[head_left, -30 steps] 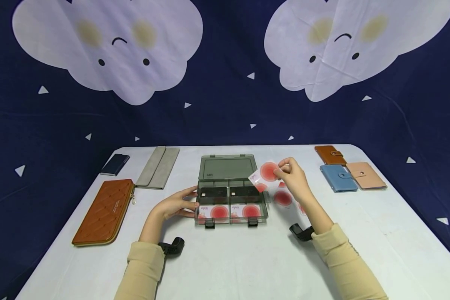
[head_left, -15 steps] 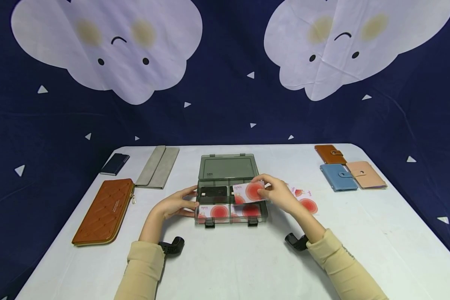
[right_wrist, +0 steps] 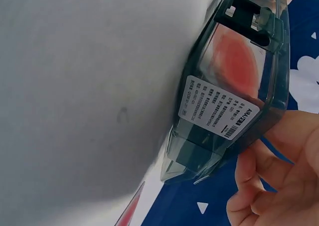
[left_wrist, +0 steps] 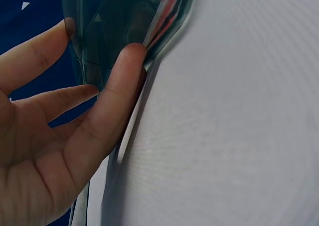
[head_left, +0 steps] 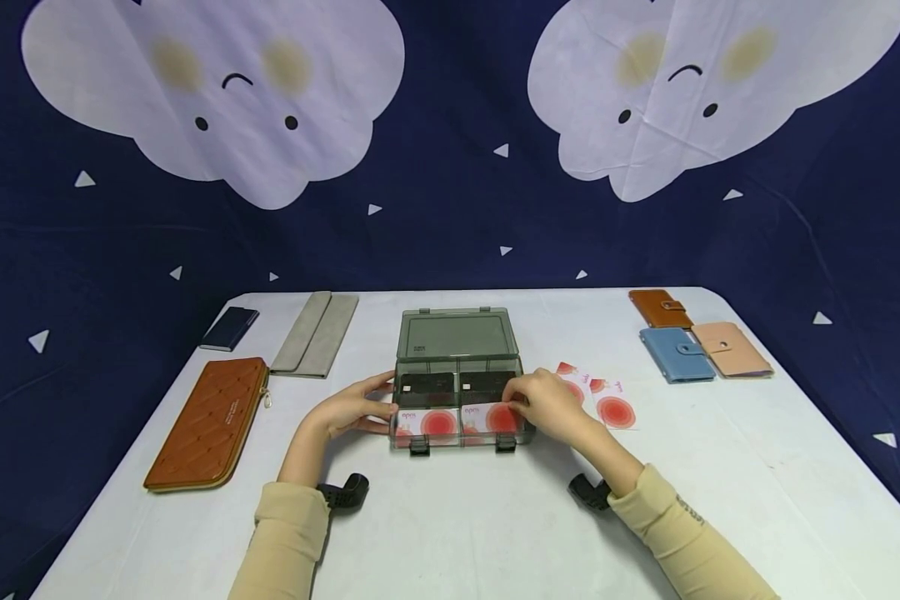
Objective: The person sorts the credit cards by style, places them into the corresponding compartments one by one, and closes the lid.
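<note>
In the middle of the head view, a translucent grey-green plastic box with compartments (head_left: 429,367) sits open on the white-covered bench (head_left: 450,525), its lid (head_left: 457,335) leaning back. The left hand (head_left: 352,407) has its grip spread wide along the box's left side, thumb and fingertips touching the wall, fingers fairly straight. The right hand (head_left: 547,404) keeps a narrow grip, pinching the upper edge of a white card with a red disc (head_left: 487,417) at the front right compartment; from the right wrist I can't see the fingertips' hold. A matching white card (head_left: 429,422) sits in the front left compartment. Behind these, dark cards (head_left: 427,384) occupy both rear compartments. Just right of the box lie two overlapping loose white-and-red cards (head_left: 613,405), partly behind the right hand.

Over at the frame's left rest a rust-brown quilted zip wallet (head_left: 208,425), a grey folded pouch (head_left: 315,333) and a small navy cardholder (head_left: 229,328). At the right sit snap-tab wallets in brown (head_left: 660,309), blue (head_left: 677,354) and peach (head_left: 732,350).
</note>
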`<move>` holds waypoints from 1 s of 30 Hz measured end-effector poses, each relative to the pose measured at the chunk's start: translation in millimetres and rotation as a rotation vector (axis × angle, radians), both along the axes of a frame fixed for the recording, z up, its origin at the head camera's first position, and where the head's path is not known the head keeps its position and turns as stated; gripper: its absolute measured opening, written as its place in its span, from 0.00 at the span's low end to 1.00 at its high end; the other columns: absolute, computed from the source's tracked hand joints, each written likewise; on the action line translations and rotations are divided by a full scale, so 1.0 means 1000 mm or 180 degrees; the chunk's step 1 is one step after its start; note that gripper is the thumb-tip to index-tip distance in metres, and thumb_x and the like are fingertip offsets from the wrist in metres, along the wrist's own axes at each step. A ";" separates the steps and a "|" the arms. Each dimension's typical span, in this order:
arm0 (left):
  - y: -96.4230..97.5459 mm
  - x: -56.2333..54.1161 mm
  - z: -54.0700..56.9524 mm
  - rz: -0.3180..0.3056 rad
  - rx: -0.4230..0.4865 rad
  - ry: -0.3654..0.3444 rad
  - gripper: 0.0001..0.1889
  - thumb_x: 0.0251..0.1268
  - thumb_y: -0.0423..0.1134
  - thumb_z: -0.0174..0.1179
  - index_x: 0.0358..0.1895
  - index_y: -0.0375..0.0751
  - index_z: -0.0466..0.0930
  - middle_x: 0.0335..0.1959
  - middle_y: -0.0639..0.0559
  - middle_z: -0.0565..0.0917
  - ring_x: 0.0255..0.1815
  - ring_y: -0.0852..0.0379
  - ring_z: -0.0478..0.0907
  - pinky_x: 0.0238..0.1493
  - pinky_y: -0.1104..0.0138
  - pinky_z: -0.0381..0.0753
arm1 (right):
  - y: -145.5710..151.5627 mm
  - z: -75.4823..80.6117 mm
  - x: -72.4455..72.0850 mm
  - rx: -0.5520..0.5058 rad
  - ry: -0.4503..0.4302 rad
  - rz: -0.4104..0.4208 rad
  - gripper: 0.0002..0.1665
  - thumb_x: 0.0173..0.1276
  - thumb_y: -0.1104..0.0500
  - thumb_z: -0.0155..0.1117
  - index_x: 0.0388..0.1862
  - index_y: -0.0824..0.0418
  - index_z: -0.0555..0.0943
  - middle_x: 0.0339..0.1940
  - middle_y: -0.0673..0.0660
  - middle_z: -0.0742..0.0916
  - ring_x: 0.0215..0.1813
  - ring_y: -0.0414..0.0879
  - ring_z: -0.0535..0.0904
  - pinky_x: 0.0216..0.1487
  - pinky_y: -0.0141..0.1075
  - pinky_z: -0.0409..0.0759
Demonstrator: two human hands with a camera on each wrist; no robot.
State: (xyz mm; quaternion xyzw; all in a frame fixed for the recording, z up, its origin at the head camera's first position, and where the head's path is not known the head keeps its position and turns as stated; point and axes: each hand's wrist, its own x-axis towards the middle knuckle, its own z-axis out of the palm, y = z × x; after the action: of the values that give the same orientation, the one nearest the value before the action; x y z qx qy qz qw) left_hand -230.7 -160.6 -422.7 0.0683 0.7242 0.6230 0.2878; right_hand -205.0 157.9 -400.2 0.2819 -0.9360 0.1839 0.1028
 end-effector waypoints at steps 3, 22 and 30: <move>0.000 0.000 0.000 0.0000 0.0004 -0.0009 0.42 0.61 0.29 0.57 0.74 0.38 0.41 0.69 0.32 0.49 0.39 0.55 0.73 0.44 0.61 0.83 | 0.002 -0.002 -0.001 0.0122 0.0135 0.0122 0.05 0.51 0.66 0.70 0.26 0.58 0.84 0.24 0.50 0.84 0.30 0.47 0.76 0.33 0.40 0.75; 0.000 0.000 0.000 0.0011 0.0037 -0.0029 0.41 0.61 0.28 0.56 0.73 0.37 0.41 0.68 0.32 0.50 0.38 0.55 0.72 0.43 0.61 0.83 | 0.062 0.011 -0.024 -0.0009 -0.0982 -0.0795 0.23 0.58 0.60 0.65 0.53 0.67 0.77 0.44 0.67 0.81 0.45 0.62 0.76 0.43 0.54 0.76; 0.001 0.002 0.002 -0.0003 0.0025 0.0010 0.41 0.61 0.28 0.55 0.73 0.36 0.40 0.69 0.31 0.48 0.36 0.57 0.73 0.43 0.61 0.83 | 0.076 0.007 -0.028 0.0774 -0.1573 -0.1192 0.51 0.46 0.47 0.74 0.62 0.74 0.65 0.55 0.76 0.71 0.53 0.71 0.68 0.49 0.63 0.71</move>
State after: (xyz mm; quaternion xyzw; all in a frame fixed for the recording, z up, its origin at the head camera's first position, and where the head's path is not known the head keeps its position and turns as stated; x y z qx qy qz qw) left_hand -228.7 -160.0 -420.7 0.0708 0.7221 0.6255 0.2867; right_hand -233.0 234.0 -393.0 0.0620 -0.9833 0.1116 -0.1297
